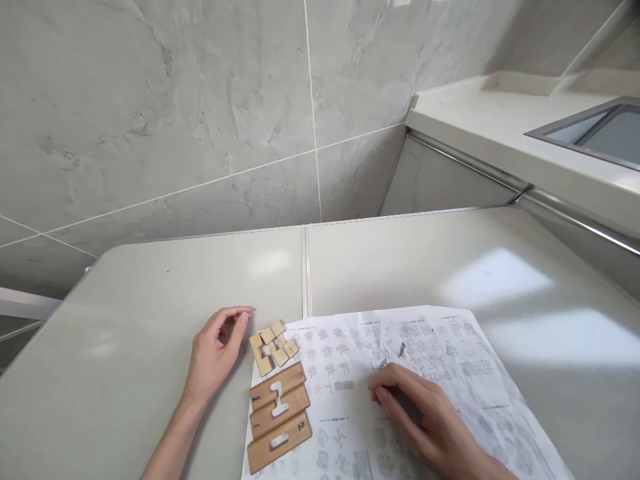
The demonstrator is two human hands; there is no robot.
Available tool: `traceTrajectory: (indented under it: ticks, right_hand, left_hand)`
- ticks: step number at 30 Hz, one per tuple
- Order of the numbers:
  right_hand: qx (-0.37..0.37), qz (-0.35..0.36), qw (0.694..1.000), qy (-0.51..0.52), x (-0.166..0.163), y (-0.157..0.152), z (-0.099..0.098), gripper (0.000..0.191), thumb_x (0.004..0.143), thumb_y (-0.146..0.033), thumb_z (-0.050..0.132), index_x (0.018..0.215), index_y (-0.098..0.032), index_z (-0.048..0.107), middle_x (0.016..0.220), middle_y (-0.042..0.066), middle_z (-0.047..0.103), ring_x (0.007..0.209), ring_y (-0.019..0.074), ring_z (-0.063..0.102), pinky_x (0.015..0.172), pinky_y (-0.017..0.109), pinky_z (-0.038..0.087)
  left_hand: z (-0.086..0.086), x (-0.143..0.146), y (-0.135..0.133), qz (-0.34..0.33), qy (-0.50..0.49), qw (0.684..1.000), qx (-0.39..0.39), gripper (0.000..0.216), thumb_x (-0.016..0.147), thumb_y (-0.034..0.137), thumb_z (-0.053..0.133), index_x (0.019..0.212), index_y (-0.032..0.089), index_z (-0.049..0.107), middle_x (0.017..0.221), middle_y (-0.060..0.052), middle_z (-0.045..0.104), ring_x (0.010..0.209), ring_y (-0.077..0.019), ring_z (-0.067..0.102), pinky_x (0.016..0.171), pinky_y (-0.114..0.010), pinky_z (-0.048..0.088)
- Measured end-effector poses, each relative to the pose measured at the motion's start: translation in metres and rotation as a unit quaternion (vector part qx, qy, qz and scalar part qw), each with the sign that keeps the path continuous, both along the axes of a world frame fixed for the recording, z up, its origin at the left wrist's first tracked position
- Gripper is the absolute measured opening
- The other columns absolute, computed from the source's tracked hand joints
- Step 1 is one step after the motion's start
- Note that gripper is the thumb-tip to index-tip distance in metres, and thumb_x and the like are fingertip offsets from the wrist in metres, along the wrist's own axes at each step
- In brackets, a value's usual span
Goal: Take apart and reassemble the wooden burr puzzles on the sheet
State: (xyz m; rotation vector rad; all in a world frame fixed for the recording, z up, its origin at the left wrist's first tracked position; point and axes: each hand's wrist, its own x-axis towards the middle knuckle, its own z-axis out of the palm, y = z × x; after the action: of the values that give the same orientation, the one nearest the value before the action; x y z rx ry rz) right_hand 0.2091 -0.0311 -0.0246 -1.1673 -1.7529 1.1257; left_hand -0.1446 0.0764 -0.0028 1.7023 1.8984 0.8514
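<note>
My left hand (217, 353) rests on the table left of the wooden pieces, its fingers curled and thumb close to the index fingertip; I see nothing held. Close by, several small light-wood blocks (263, 360) lie grouped on the paper's edge. Below them are three notched wooden puzzle pieces: one marked 3 (263, 395), one marked 1 (263, 425) and one marked 2 (300, 439). They lie in a stepped row. My right hand (425, 413) lies on the printed paper sheet (360, 393), fingers closed; whatever is inside is hidden.
Two small grey scraps, one upright (403, 349) and one by my right fingertips (383, 364), are on the paper. The pale table (150, 307) has a seam down its middle. A tiled wall (225, 100) stands behind, and a white counter (475, 113) borders the right.
</note>
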Motion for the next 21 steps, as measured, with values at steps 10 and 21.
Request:
traceTrajectory:
  ticks: [10, 21]
  right_hand:
    - [-0.012, -0.002, 1.000, -0.010, 0.0010, -0.0013, -0.0035, 0.020, 0.113, -0.020, 0.046, 0.112, -0.028, 0.064, 0.090, 0.002, 0.067, 0.075, 0.0197, 0.063, 0.060, 0.030, 0.045]
    - [-0.024, -0.004, 1.000, -0.011, 0.0001, 0.0011, -0.0011, 0.020, 0.114, -0.025, 0.045, 0.111, -0.027, 0.065, 0.090, 0.002, 0.068, 0.077, 0.0205, 0.065, 0.064, 0.032, 0.047]
  left_hand:
    - [-0.0013, 0.0003, 0.0009, -0.012, 0.014, 1.000, 0.016, 0.030, 0.100, 0.053, 0.063, 0.103, 0.028, 0.079, 0.105, -0.003, 0.082, 0.085, -0.0217, 0.068, 0.075, -0.031, 0.052]
    - [0.0025, 0.0030, 0.0007, -0.020, 0.026, 0.999, 0.026, 0.030, 0.101, 0.053, 0.063, 0.103, 0.027, 0.079, 0.106, -0.005, 0.083, 0.087, -0.0222, 0.070, 0.074, -0.031, 0.054]
